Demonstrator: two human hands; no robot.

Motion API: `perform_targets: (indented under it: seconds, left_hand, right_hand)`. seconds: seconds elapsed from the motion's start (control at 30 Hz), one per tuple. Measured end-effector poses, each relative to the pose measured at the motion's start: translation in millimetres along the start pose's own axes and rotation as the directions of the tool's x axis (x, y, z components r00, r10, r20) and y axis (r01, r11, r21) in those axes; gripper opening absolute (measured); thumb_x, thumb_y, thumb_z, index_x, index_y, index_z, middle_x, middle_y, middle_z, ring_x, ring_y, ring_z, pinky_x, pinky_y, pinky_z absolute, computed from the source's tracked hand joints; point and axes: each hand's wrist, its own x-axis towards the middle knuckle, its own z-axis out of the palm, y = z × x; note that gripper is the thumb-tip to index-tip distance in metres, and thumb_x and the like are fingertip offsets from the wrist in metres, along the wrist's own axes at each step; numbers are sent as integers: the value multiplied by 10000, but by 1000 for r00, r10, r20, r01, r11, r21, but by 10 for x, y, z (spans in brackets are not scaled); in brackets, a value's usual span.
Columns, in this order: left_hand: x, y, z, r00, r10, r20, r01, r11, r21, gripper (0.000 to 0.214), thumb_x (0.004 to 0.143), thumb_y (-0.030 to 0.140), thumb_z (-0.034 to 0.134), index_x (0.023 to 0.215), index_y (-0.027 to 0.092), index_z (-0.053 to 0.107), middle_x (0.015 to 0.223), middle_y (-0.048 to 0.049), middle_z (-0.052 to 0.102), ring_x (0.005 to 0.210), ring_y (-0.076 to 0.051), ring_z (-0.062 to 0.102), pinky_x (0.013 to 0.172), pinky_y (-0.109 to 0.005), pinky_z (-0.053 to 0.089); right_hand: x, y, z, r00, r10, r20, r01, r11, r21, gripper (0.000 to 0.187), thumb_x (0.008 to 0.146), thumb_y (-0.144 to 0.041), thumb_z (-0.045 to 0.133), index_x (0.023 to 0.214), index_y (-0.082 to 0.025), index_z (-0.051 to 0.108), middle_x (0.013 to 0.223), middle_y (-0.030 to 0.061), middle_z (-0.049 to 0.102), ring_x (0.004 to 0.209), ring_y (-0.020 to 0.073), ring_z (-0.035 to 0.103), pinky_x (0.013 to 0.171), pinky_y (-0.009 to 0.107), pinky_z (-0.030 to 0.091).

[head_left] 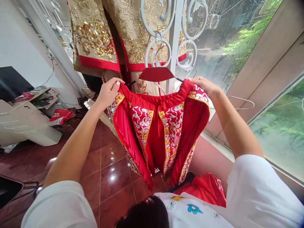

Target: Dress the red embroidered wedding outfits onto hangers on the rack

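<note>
A red skirt (pixel 163 133) with silver and gold embroidered panels hangs from a red hanger (pixel 156 74), which hooks on a white scrolled metal stand (pixel 174 47). My left hand (pixel 109 91) is closed on the left end of the skirt's waistband. My right hand (pixel 204 85) grips the right end of the waistband, fingers curled over the cloth. Both arms reach forward and up, holding the waistband stretched at the hanger's clips.
A gold and red embroidered garment (pixel 95 34) hangs behind the stand. More red fabric (pixel 204 188) lies below near my body. A white printer (pixel 26 123) and papers sit on the red tiled floor (pixel 111 171) at left. A window (pixel 237 38) fills the right side.
</note>
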Motion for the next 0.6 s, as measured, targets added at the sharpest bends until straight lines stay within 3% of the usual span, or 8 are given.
perform_targets:
  seconds: [0.1,0.17,0.23,0.33,0.47,0.53,0.6]
  left_hand:
    - [-74,30,-10,998,-6,-64,8,999,38,357,939,387,385,1108,136,575,719,17,552,600,-92,396,622,-221,338]
    - [-94,23,-9,999,-48,-10,48,999,2,325,917,392,399,877,146,608,635,19,495,571,-99,382,574,-228,310]
    - [-95,-7,-1,992,-81,94,91,990,-106,379,902,427,387,643,178,507,557,21,399,533,-107,342,528,-243,276]
    - [-97,-61,15,993,-61,101,83,969,-232,412,875,473,411,570,197,398,552,21,336,522,-106,306,515,-259,258]
    - [-153,-94,73,994,-86,-74,68,974,-215,499,874,527,407,519,198,287,544,31,242,542,-89,234,520,-258,236]
    - [-204,-101,140,960,-170,-224,125,972,-201,516,885,551,368,524,202,256,551,34,228,554,-82,223,521,-254,228]
    - [-266,-107,225,891,-241,-383,180,965,-188,510,914,548,286,546,197,307,560,30,292,568,-80,279,542,-246,269]
  right_hand:
    - [-133,-77,-55,980,94,173,-93,996,-13,435,764,-510,660,536,-146,590,468,4,527,428,84,452,427,223,374]
    - [-237,-111,-81,972,33,234,-28,999,-27,434,759,-549,643,615,-140,630,517,6,552,471,87,464,453,221,378]
    - [-327,-113,-83,970,-50,237,72,994,-84,403,749,-541,651,731,-139,672,606,10,599,543,100,498,501,222,394]
    - [-398,-42,-43,981,-151,126,171,970,-173,402,760,-552,623,782,-154,677,658,2,603,590,105,498,530,220,378]
    - [-392,141,13,973,-205,-108,191,974,-124,544,754,-661,551,538,-162,520,493,-23,395,486,78,366,451,214,257]
    - [-391,221,25,947,-220,-233,204,975,-90,586,760,-697,510,506,-172,455,470,-30,323,466,76,332,438,214,231]
    - [-422,260,33,929,-235,-286,216,971,-99,592,787,-707,457,532,-174,480,474,-26,341,474,86,367,444,215,269]
